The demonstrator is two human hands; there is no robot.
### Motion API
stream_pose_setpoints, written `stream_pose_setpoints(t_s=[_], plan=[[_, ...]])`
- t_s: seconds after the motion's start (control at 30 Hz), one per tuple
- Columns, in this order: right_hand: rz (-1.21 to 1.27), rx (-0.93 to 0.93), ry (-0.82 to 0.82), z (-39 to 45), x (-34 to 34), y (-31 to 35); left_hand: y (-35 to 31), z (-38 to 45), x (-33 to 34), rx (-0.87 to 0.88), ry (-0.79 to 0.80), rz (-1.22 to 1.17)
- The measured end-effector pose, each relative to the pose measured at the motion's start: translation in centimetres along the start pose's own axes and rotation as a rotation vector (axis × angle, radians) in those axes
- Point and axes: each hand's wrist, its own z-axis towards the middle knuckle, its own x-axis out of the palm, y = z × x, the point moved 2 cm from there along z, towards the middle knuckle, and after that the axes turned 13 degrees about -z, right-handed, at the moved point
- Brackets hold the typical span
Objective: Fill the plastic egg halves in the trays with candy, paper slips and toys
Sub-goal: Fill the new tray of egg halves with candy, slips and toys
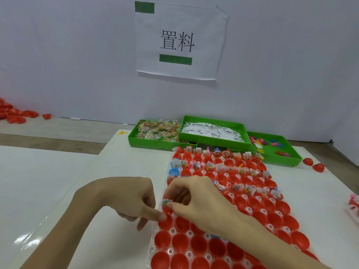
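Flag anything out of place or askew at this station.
Two blue egg halves sit among the red ones at the tray's far left edge. Two loose red halves lie on the table right of the toy bin, and a yellow toy lies left of the candy bin. The paper-slip bin rests tilted across its neighbours.

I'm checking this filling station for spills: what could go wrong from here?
1. The right hand pinches a candy packet over a red egg half; the halves sit close together, so it could drop into a neighbour.
2. The left hand touches only the tray edge; the thin tray may shift or flex.
3. The right forearm lies across empty halves and could knock them loose.
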Motion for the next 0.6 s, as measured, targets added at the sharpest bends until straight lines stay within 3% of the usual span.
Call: stream_pose_setpoints(t_s=[0.27, 0.5, 0.6], plan=[[-0.128, 0.01, -0.061, 0.0, 0.9, 0.8, 0.0, 0.2, 0.3, -0.023, 0.02, 0.005], [-0.085, 0.012, 0.093, 0.7, -0.4, 0.9, 0.1, 0.2, 0.2, -0.026, 0.031, -0.021], [-0.164, 0.012, 0.067, 0.9, -0.4, 1.1, 0.1, 0.2, 0.2, -0.019, 0.027, -0.015]])
